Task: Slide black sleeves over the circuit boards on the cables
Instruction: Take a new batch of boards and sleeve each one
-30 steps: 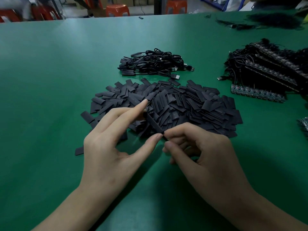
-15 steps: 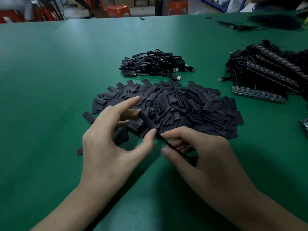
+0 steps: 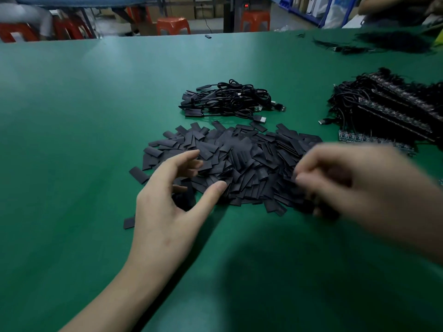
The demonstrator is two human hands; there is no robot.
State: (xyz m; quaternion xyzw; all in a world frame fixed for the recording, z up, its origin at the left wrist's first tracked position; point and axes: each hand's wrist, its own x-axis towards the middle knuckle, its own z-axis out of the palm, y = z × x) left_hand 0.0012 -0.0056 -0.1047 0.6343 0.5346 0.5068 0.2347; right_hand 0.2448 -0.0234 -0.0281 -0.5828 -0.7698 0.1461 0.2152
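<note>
1. Black sleeves (image 3: pixel 239 161): flat short strips in one loose heap at the middle of the green table (image 3: pixel 72 140). Too many to count. No common heading; near the heap's middle many have their long axis pointing away from the person, while toward the rim they fan out at all angles.
2. Two stray sleeves lie apart from the heap on its left: one (image 3: pixel 138 175) just off the rim, angled, and one (image 3: pixel 128 222) nearer the person, beside the left hand.
3. Left hand (image 3: pixel 167 212): over the heap's near-left rim, forefinger and thumb spread apart with nothing between them, the other fingers loosely curled. It grasps nothing that shows.
4. Right hand (image 3: pixel 354 188): over the heap's right side, badly motion-blurred, fingers curled. I cannot tell whether it pinches anything.
5. One cable bundle (image 3: pixel 227 101) beyond the heap, long axis left to right, two USB plugs sticking out at its right end.
6. One stack of cables with circuit boards (image 3: pixel 393 111) at far right; its rows run diagonally, from far-left to near-right. Rows overlap, so the count is unclear. One USB plug points left from it.
7. Far table edge runs across the top; two orange stools (image 3: pixel 172 25) stand behind it. Open green surface lies left of the heap and in front of both hands.
</note>
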